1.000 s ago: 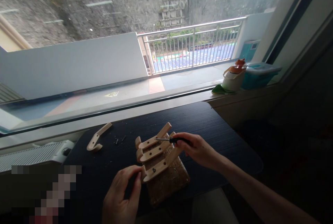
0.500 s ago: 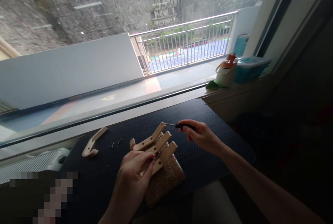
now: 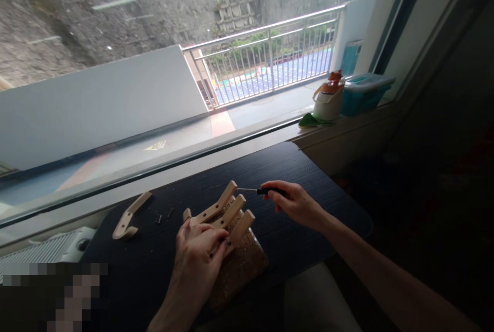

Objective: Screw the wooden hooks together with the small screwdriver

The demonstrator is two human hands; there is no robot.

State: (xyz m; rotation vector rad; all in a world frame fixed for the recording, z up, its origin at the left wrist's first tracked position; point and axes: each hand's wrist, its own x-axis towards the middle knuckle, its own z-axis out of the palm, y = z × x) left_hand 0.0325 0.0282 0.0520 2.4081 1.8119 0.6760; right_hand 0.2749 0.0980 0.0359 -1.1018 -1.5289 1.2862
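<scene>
A thin screwdriver with a black handle [image 3: 270,191] is gripped in my right hand [image 3: 295,202], its metal shaft pointing left. The tip is beside the raised end of the farthest wooden hook [image 3: 227,196]. Two more pale wooden hooks, the middle hook [image 3: 233,212] and the nearest hook [image 3: 242,226], lie side by side with it across a brown block [image 3: 249,259] that looks plastic-wrapped. My left hand [image 3: 198,252] lies over their lower ends, thumb and fingers closed about the nearest one. Its palm hides part of the hooks and block.
A separate wooden hook [image 3: 125,219] lies on the black table [image 3: 301,167] at left, with a few small screws [image 3: 159,219] beside it. On the windowsill stand a white bottle [image 3: 328,104] with an orange top, a green item [image 3: 311,121] and a teal box [image 3: 366,96]. A white radiator [image 3: 57,244] is at left.
The view has shifted slightly. My left hand has settled lower over the hooks, its fingers spread farther across them. The screwdriver tip stays by the farthest hook's end.
</scene>
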